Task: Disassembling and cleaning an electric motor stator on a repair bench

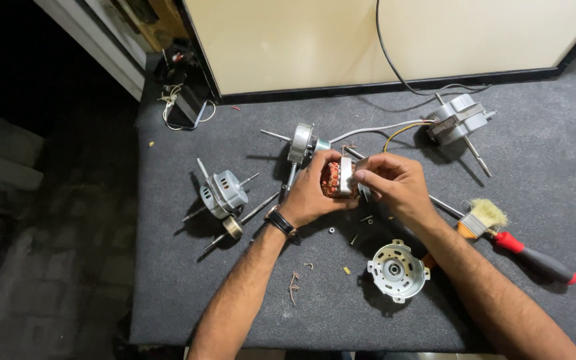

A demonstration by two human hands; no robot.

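both hands gripping stator, end cover nearby

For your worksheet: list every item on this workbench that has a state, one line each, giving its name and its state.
Stator with copper windings: out of its housing, held in both hands.
Left hand: gripping the stator.
Right hand: pinching the stator's metal edge.
Perforated end cover: detached, lying open side up.
Grey motor: assembled, lying on the mat.
Wired motor: assembled, wires attached.
Paintbrush: lying unused.

stator: copper, silver | mat: dark grey | screwdriver: red, black | end cap: silver
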